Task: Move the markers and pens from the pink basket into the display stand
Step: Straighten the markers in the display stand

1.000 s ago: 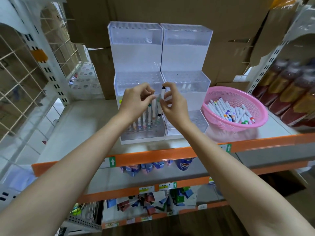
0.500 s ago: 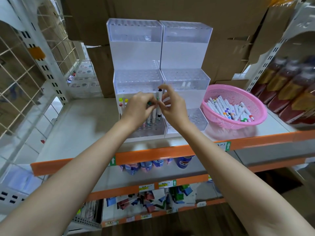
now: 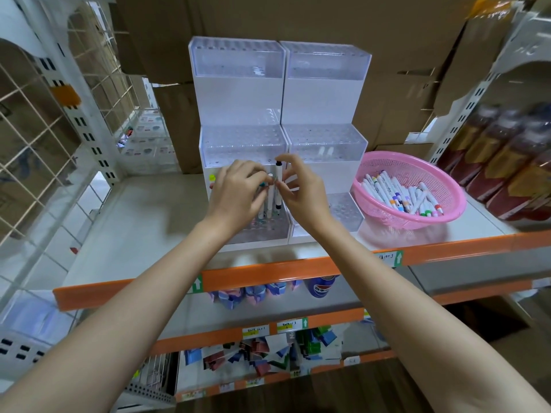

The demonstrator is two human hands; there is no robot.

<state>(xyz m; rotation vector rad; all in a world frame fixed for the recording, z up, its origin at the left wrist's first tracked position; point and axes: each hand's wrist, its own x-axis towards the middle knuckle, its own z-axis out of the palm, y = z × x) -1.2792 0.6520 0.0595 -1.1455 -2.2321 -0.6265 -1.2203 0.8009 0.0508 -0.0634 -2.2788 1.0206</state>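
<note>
Pinching upright marker (image 3: 278,189), hands (image 3: 301,190) close together

Cardboard boxes (image 3: 328,19) stand behind, dark bottles (image 3: 507,156) right, wire grid panels (image 3: 29,129) left.

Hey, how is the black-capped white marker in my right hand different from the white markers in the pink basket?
The black-capped white marker stands upright; the white markers in the pink mesh basket lie flat, piled. The right hand pinches the first over the clear display stand; the basket ones lie untouched. Both have white barrels.
</note>
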